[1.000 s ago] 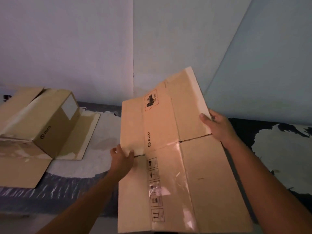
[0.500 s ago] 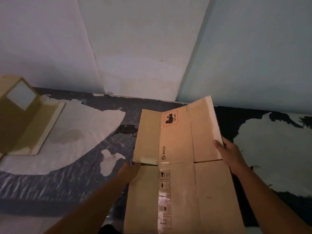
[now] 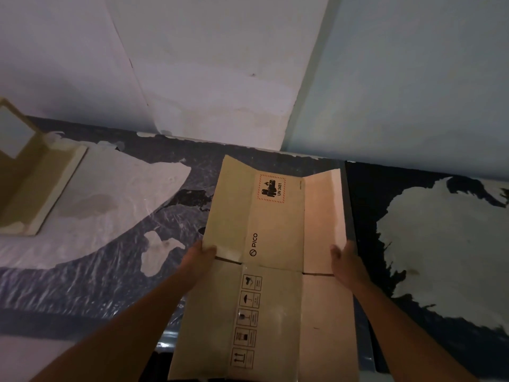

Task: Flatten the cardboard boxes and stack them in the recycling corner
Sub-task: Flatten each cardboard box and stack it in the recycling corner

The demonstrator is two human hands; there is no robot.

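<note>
Flattened box (image 3: 275, 230) is hanging over the floor (image 3: 115, 271), close to the wall corner (image 3: 286, 128). Left hand (image 3: 202, 253) and right hand (image 3: 344, 260) are each gripping a side edge at the flap crease. Likely light, panels stiff, flaps hinging loosely; mid-edge grips are suiting it.

The flat tan cardboard box (image 3: 275, 221) at centre frame carries a red-hatched square label (image 3: 271, 188) with a black pictogram (marked UN 3481), a black PICO logo and a column of black handling symbols (image 3: 246, 318). At far left, a duller brown cardboard box (image 3: 33, 188) bears a pale grey sticker (image 3: 13, 133). The blue-black floor (image 3: 115, 277) shows white blotches.
</note>
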